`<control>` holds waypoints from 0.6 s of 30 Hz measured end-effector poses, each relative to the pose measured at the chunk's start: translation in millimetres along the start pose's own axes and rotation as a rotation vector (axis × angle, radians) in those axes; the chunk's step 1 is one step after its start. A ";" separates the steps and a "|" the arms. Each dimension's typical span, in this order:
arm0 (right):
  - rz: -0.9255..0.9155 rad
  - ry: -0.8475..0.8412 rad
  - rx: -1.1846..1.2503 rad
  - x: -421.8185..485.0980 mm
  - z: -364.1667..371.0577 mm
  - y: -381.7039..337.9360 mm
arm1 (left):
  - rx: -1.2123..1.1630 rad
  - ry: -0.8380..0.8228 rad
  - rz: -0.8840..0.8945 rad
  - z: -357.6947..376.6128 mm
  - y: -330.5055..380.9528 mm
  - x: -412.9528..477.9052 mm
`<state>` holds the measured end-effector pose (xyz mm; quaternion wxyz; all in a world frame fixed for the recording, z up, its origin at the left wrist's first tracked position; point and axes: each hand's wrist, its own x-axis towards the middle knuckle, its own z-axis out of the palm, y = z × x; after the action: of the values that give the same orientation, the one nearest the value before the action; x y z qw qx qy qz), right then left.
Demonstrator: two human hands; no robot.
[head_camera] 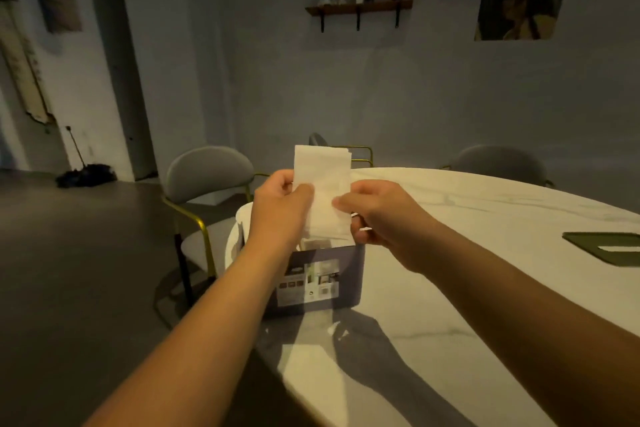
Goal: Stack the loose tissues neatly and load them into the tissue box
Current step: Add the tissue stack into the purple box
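Head view: tissue stack (322, 184) is held upright, long axis 12–6, top edge to 12. Lower end sits at the open top of the tissue box (322, 281); can't tell if it's inside.

L hand (280, 204) pinches the stack's 9 o'clock edge, thumb on front, fingers curled behind. R hand (377, 215) pinches the 3 o'clock edge w/ thumb, other fingers curled.

Box stands on white table (485, 253) near its 9 o'clock rim, label side toward cam. Green tray (602, 248) at 3, well apart. Grey chair (207, 177) at 10 of box.
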<state>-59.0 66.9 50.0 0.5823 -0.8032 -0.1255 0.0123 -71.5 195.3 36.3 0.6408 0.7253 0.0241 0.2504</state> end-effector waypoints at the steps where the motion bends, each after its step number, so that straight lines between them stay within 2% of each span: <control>1: 0.011 0.001 -0.011 3.3 8.5 -4.0 | 0.024 0.015 -0.018 -9.1 -1.7 3.4; 6: 0.065 -0.009 -0.093 22.4 46.1 -11.2 | 0.197 0.055 -0.084 -53.1 -16.4 23.2; 12: 0.121 -0.051 -0.449 40.5 64.4 -7.0 | 0.568 -0.011 -0.069 -73.4 -41.5 41.8; 15: 0.144 -0.065 -0.583 48.8 66.8 -5.6 | 0.706 -0.045 -0.037 -72.0 -51.1 45.6; 18: 0.077 -0.075 -0.713 55.6 65.2 -2.8 | 0.842 -0.048 0.055 -69.5 -55.8 48.1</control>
<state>-16.5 140.5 38.7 0.2595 -0.9590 -0.1126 0.0190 -40.9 286.1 3.4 0.2819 0.9299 0.0898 0.2187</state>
